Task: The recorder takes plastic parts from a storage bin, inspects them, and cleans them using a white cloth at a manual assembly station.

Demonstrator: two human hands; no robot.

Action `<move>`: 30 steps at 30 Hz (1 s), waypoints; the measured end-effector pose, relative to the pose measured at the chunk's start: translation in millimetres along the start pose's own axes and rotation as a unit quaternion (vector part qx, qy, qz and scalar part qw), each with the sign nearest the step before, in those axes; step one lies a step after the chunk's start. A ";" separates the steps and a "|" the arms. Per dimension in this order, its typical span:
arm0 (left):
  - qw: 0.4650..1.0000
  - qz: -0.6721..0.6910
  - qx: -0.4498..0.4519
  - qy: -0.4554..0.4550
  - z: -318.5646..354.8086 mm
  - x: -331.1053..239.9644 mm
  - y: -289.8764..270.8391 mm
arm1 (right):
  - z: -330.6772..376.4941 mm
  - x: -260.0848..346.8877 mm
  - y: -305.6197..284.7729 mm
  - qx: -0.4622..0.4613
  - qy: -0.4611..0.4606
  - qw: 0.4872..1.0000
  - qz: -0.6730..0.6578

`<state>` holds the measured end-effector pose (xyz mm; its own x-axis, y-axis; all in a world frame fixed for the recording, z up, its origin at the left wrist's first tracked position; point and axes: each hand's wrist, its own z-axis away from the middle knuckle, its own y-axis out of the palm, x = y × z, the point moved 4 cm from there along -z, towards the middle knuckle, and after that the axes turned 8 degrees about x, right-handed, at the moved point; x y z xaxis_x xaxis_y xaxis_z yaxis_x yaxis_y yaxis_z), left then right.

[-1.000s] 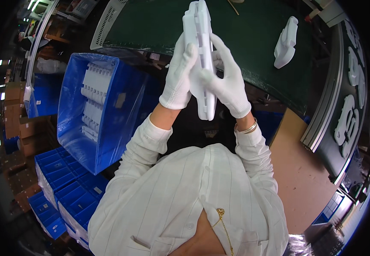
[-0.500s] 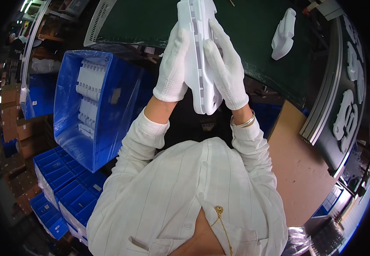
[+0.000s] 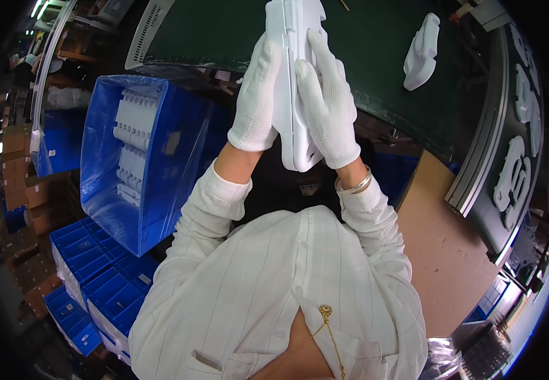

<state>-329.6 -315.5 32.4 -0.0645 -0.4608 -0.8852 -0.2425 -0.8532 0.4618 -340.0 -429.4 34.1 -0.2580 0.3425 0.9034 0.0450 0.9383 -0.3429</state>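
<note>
Between my two white-gloved hands is a long white plastic housing (image 3: 294, 142), held upright on edge with its far end past the top of the picture. It looks like two shells pressed face to face, with a thin seam running along its length. My left hand (image 3: 255, 95) lies along its left side, and my right hand (image 3: 330, 104) presses the right side, thumb and fingers pointing away from me. Both palms bear on the housing. Another white plastic part (image 3: 421, 54) of similar shape rests on the dark green tabletop (image 3: 375, 69) to the right.
A lined blue crate (image 3: 176, 164) on the left contains stacked white parts (image 3: 135, 120). More blue bins (image 3: 100, 272) stand below it, near brown cartons (image 3: 18, 164). At right, a dark conveyor (image 3: 486, 215) with a metal rail carries several white parts (image 3: 511, 171), beside a tan board (image 3: 445, 272).
The gap with slots between the two shells has narrowed to a thin seam as my hands pressed together. My right hand has shifted slightly left.
</note>
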 end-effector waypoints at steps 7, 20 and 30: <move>0.999 0.014 -0.041 0.001 3.9 -4.7 4.7 | 1.0 7.9 -2.0 -0.045 -0.054 0.997 -0.012; 0.999 -0.029 -0.032 0.020 2.5 -3.2 -0.9 | -0.9 20.2 -6.1 0.014 -0.022 0.998 0.050; 0.990 -0.129 -0.057 0.026 -7.5 -19.7 -2.0 | -14.9 31.4 -4.7 -0.002 -0.123 0.975 0.187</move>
<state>-320.5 -306.5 49.3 0.0366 -0.2340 -0.9716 -0.1326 -0.9648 0.2273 -333.9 -422.4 67.9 -0.4471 0.6395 0.6254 0.1839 0.7500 -0.6354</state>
